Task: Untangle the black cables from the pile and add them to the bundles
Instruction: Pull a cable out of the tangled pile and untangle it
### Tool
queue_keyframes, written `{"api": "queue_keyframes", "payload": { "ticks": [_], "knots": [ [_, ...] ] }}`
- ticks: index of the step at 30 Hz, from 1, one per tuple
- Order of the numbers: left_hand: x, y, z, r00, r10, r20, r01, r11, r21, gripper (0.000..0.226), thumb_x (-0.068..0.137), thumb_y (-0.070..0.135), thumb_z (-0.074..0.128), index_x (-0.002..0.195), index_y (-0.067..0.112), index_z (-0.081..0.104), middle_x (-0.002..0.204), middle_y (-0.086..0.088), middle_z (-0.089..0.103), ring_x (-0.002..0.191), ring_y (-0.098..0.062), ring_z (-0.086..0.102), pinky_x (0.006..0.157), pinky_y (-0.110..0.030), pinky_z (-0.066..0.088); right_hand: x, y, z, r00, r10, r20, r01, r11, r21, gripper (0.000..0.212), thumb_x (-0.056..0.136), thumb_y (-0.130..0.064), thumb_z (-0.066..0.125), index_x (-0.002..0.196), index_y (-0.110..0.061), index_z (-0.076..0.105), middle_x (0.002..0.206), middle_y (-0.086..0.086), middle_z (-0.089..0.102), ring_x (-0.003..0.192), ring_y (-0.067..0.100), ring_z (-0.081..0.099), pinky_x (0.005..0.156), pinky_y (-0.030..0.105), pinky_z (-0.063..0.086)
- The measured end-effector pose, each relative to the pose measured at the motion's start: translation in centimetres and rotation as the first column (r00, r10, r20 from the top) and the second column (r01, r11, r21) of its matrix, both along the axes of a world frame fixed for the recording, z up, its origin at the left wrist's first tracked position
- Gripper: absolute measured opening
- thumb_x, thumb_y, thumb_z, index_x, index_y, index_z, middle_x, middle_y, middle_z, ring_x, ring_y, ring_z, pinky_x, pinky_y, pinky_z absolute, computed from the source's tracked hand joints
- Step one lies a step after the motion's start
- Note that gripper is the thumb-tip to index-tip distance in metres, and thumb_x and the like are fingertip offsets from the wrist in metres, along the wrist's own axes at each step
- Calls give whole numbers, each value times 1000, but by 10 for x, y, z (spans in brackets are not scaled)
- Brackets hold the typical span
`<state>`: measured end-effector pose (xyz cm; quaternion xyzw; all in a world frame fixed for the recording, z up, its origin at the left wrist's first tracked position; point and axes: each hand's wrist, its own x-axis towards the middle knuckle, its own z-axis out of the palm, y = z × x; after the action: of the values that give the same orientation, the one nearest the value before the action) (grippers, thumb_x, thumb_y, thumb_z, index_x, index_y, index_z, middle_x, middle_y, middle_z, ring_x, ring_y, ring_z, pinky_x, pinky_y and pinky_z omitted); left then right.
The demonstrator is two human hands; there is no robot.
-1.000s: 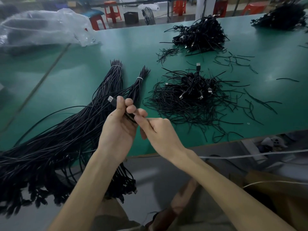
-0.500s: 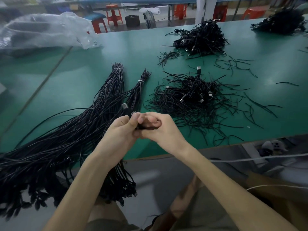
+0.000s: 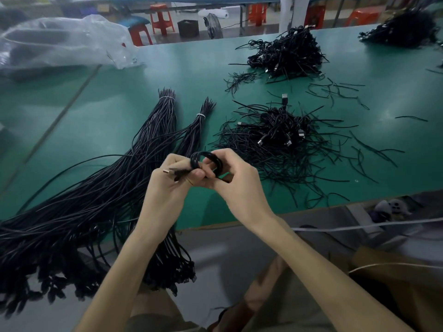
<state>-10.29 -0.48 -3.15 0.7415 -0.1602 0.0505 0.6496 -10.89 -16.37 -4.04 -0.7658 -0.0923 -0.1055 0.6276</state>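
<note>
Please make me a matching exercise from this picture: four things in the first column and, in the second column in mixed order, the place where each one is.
Things:
1. coiled cable
2. plastic bag
3. tied bundles
4. red stools

Places:
a. on the floor beyond the table
b. gripped by the left hand and the right hand
c. on the far left part of the table
d. on the table, left of the hands, with ends hanging over the near edge

Pairs: 1-b, 2-c, 3-d, 4-a
</note>
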Motion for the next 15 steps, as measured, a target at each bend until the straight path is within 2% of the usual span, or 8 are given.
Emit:
{"api": "queue_keyframes", "payload": {
  "ticks": [3, 5, 6, 8, 9, 11, 12, 15],
  "knots": [
    [2, 6, -2, 998, -24, -63, 22, 999, -29, 11, 88, 18, 70, 88, 16, 81, 101, -20, 71, 97, -31, 70, 83, -29, 56, -1, -7, 2, 998, 57, -36, -60, 995, -82, 30, 80, -18, 87, 101, -16, 65, 90, -7, 69, 81, 9, 63, 79, 32, 54],
    [2, 10, -5, 993, -19, -118, 15, 999, -34, 12, 80, 22, 77, 89, 15, 82, 95, -16, 77, 91, -31, 74, 83, -33, 60, -3, -9, 0, 991, 112, -70, -122, 979, -162, 27, 82, -18, 85, 99, -16, 64, 85, -8, 68, 71, 5, 59, 70, 28, 51],
    [3, 12, -7, 991, 2, -132, -4, 1000, -18, 15, 76, 25, 81, 88, 16, 83, 90, -13, 78, 82, -27, 74, 78, -31, 61, -3, -11, -1, 989, 124, -76, -137, 970, -200, 23, 84, -16, 81, 99, -17, 64, 84, -10, 66, 69, 3, 58, 68, 26, 48],
    [5, 14, -10, 988, 44, -146, -42, 999, 19, 21, 67, 32, 86, 85, 22, 83, 81, -7, 78, 68, -14, 70, 67, -22, 57, -3, -13, -4, 989, 135, -59, -147, 945, -293, 15, 93, -6, 69, 104, -15, 65, 90, -11, 64, 74, 0, 59, 72, 28, 48],
    [6, 14, -12, 987, 49, -156, -45, 999, 31, 24, 63, 35, 88, 84, 24, 82, 78, -6, 77, 66, -12, 69, 64, -21, 56, -3, -13, -5, 990, 132, -39, -137, 926, -352, 17, 96, 0, 62, 108, -13, 65, 96, -6, 64, 81, 4, 62, 76, 35, 51],
    [8, 13, -14, 984, 43, -172, -33, 997, 65, 32, 60, 44, 88, 83, 23, 81, 75, -5, 77, 64, -13, 70, 62, -20, 55, -3, -12, -5, 992, 125, 7, -108, 879, -465, 22, 98, 5, 54, 112, -9, 65, 104, 3, 66, 95, 23, 67, 82, 47, 54],
    [9, 12, -14, 983, 51, -177, -34, 995, 94, 38, 60, 48, 87, 85, 20, 79, 74, -5, 77, 63, -13, 70, 60, -19, 55, -3, -12, -6, 992, 122, 25, -92, 857, -507, 24, 99, 5, 52, 113, -8, 65, 105, 5, 66, 97, 27, 68, 83, 49, 55],
    [13, 14, -11, 984, 82, -161, -52, 982, 183, 50, 64, 49, 85, 98, 15, 71, 81, -4, 77, 65, -17, 74, 60, -22, 57, -1, -16, -7, 991, 113, 68, -46, 780, -624, 29, 98, 8, 49, 113, -10, 65, 105, 2, 67, 98, 22, 69, 82, 47, 55]
  ]
}}
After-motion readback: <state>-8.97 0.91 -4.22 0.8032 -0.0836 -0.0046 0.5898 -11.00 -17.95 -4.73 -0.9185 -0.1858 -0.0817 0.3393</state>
